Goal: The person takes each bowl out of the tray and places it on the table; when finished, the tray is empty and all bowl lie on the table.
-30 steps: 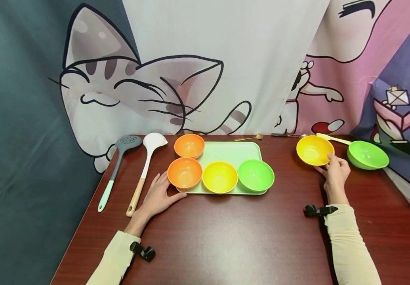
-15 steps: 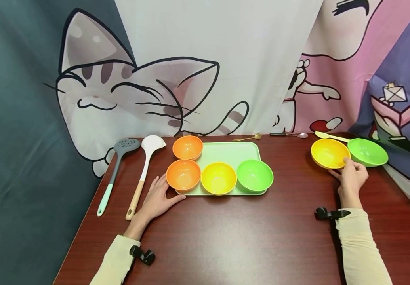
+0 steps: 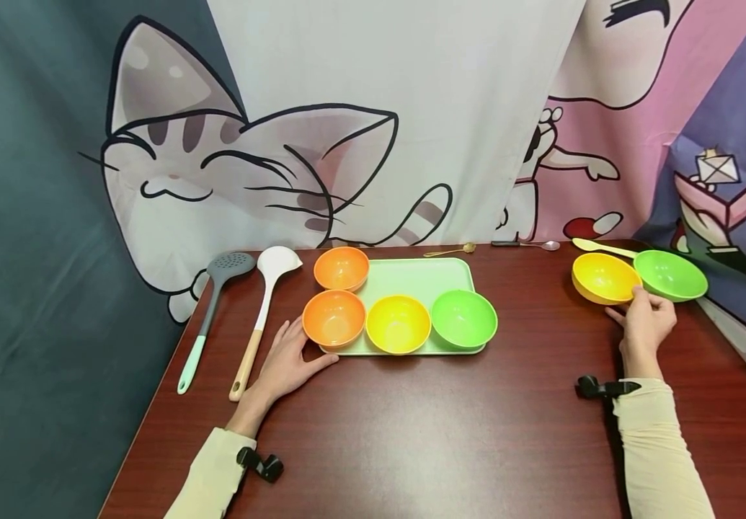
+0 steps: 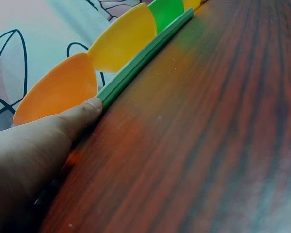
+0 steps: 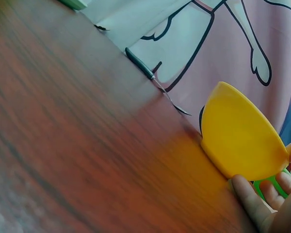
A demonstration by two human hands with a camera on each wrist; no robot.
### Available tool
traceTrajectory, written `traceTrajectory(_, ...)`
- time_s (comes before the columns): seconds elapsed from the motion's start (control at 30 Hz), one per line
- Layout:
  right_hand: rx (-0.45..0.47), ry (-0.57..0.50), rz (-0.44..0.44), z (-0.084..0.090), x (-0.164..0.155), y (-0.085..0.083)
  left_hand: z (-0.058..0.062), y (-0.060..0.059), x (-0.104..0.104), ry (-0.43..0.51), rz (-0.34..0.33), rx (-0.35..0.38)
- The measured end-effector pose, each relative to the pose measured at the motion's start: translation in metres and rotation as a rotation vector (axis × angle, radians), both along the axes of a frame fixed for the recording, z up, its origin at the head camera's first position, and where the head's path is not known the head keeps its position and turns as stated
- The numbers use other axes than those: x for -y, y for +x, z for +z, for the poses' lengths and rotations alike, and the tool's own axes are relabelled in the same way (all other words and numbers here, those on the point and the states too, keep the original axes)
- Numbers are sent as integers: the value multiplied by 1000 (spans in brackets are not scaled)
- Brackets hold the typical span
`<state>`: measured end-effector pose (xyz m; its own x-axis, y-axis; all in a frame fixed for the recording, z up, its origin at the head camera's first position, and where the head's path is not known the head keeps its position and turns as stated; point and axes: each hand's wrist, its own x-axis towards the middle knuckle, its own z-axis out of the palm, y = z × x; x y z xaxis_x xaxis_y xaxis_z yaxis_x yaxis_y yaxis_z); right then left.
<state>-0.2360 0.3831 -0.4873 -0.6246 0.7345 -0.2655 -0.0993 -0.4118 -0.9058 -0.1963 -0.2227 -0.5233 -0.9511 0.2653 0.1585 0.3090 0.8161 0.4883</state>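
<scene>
My right hand (image 3: 646,323) pinches the near rim of the yellow bowl (image 3: 603,277), thumb on the lip, fingers (image 5: 252,204) underneath; the palm is cut off in the wrist view. That bowl sits tilted at the counter's (image 3: 450,425) far right, touching the green bowl (image 3: 669,274). My left hand (image 3: 287,360) lies flat and relaxed, thumb against the green tray (image 3: 414,277) beside an orange bowl (image 3: 334,318).
</scene>
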Motion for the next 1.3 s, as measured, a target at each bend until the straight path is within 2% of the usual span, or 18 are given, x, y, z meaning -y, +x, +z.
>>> traceTrajectory(0.67, 8, -5, 11, 0, 0, 2, -2, 0, 0, 2, -3, -15)
traceTrajectory(0.9, -17, -4, -16, 4, 5, 5, -1, 1, 1, 3, 0, -13)
traceTrajectory(1.17, -6, 11, -43, -4, 2, 13, -5, 0, 2, 3, -19, -26)
traceTrajectory(1.3, -32, 30, -34, -3, 4, 14, -3, 0, 3, 9, -16, -30)
